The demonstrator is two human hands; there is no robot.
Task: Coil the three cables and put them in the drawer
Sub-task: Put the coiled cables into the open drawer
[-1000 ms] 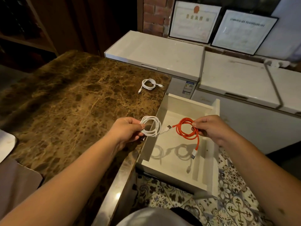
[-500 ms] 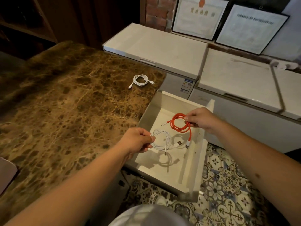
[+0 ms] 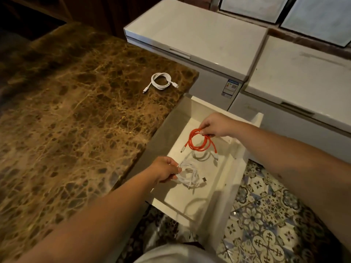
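Cables (image 3: 200, 141) held in both hands (image 3: 165, 170) over drawer (image 3: 235, 168).

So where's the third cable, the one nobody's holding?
The loose white cable lies coiled on the brown marble counter, near its far right corner, just beyond the open drawer and short of the white freezers.

Head-worn view (wide-angle) down, close over open drawer (image 3: 235, 168); counter (image 3: 76, 120) left
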